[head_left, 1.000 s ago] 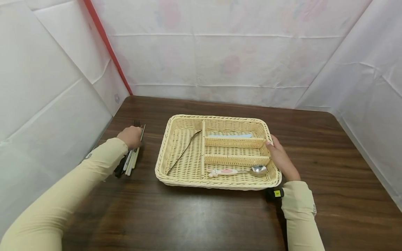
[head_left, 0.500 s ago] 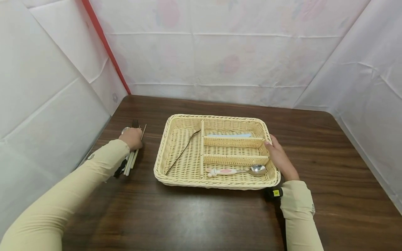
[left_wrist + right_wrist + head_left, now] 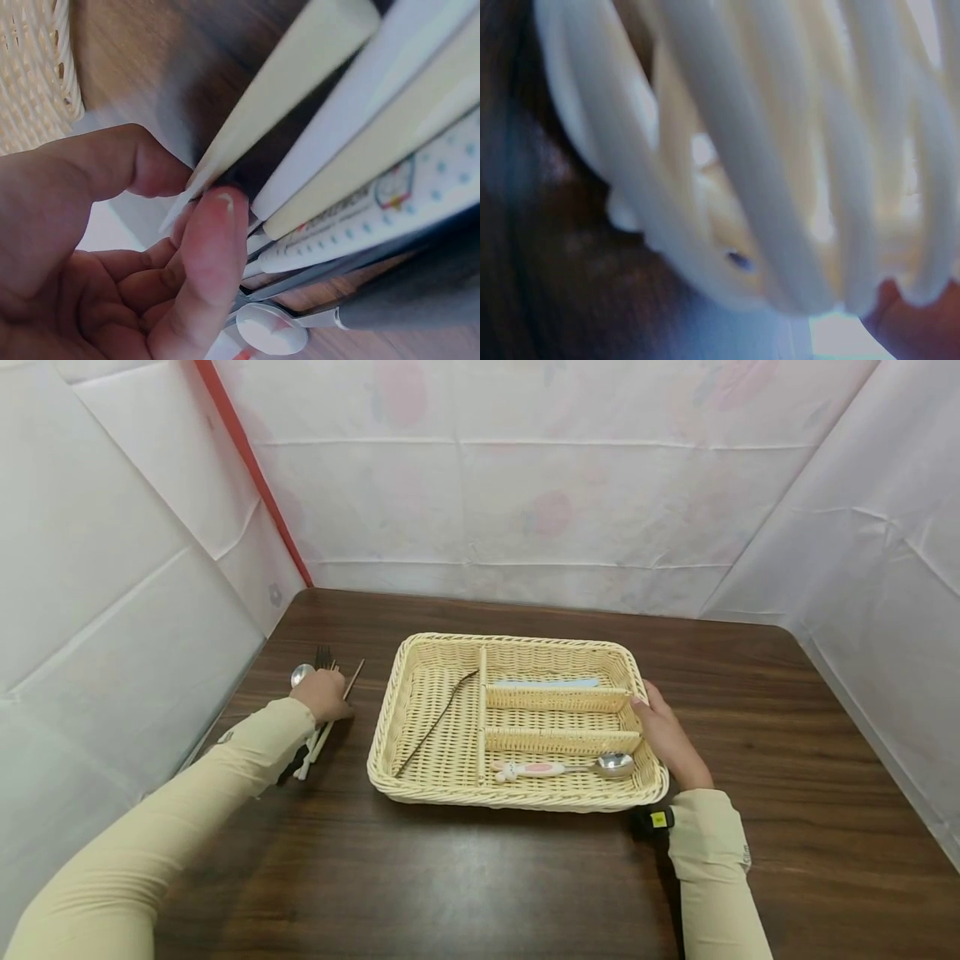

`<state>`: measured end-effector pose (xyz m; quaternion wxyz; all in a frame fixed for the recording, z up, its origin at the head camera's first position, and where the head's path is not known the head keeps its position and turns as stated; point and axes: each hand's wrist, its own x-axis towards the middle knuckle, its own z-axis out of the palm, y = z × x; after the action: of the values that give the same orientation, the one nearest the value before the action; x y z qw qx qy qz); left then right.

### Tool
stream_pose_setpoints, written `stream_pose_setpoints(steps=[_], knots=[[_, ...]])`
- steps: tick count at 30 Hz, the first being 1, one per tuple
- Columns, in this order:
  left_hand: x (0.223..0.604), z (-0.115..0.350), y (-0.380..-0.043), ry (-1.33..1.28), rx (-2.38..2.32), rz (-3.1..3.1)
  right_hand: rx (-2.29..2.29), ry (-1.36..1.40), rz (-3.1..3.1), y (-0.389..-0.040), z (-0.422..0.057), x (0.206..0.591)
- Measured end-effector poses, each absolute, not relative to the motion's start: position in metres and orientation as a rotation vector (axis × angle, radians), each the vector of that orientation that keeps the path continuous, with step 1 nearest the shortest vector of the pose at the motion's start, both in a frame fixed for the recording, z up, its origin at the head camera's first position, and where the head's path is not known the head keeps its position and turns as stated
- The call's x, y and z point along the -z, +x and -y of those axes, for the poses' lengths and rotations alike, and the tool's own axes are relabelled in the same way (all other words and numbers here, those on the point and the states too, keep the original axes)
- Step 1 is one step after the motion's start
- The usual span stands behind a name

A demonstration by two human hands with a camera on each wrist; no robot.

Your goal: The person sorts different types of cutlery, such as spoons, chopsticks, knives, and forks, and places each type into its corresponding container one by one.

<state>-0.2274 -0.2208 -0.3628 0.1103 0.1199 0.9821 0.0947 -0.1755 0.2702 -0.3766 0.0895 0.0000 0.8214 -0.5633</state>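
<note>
On the left of the table, my left hand (image 3: 322,695) pinches a slim cream chopstick (image 3: 289,82) between thumb and index finger. Its thin end (image 3: 357,674) sticks out beyond the hand. White and cream handles (image 3: 360,112) lie close beside it, along with a patterned handle (image 3: 420,187). A fork (image 3: 323,657) and a spoon (image 3: 302,674) show past the hand. My right hand (image 3: 669,735) grips the right rim of a cream woven basket (image 3: 517,802), thumb over the edge. The right wrist view shows mostly blurred weave (image 3: 742,150).
Dividers split the basket into compartments. A dark thin wavy stick (image 3: 438,724) lies in the large left one, a pale blue knife-like piece (image 3: 551,683) in the back right one, and a rabbit-handled spoon (image 3: 558,769) in the front right one. White cloth (image 3: 480,510) hangs behind the table.
My left hand has shifted slightly right, and the chopstick's thin end has swung right, away from the pile. The spoon's bowl beside the hand has come into sight. My right hand stays on the basket.
</note>
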Motion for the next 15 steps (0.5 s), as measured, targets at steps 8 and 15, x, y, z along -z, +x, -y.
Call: stream_pose_setpoints(steps=[8,15], knots=[[0.357,0.221,-0.226,0.327,-0.363,-2.862,1.686,-0.007,-2.432,-0.175,-0.269,0.378],[0.331,0.217,-0.23,0.326,-0.316,-2.908,1.675,0.0,-2.443,-0.176,-0.269,0.376]])
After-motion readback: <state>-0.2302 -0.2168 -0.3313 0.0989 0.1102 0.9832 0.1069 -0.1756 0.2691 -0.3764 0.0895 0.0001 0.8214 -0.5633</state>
